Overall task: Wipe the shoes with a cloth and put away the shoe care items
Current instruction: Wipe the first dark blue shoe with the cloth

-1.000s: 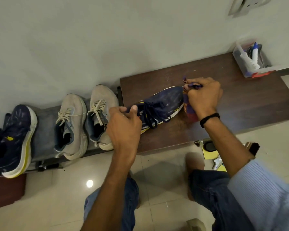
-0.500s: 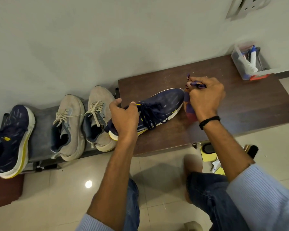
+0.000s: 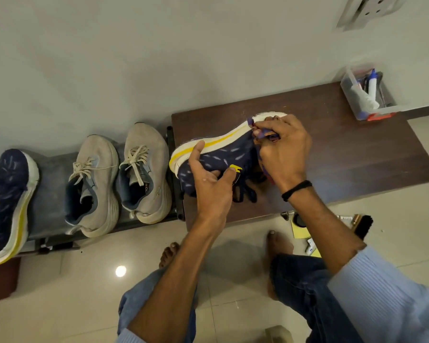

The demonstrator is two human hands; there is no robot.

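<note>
Head view: a dark brown wooden bench top is seen against the pale wall, with a low grey metal shoe rack adjoining it on the left. On the rack, a navy running shoe with a white and yellow sole is placed at the far left, and a pair of beige lace-up sneakers is set side by side next to it.

A second navy running shoe is held over the left part of the bench, tipped on its side, its white and yellow sole turned to the wall and its dark laces hanging toward the person. Its heel end is gripped by the left hand, thumb laid over the sole edge, fingers curled into the upper. A bunched purple and orange cloth is pinched in the right hand and pressed against the toe end.

A clear plastic box of tubes stands at the bench's far right corner. A dark-bristled brush lies on the tiled floor below the bench.
</note>
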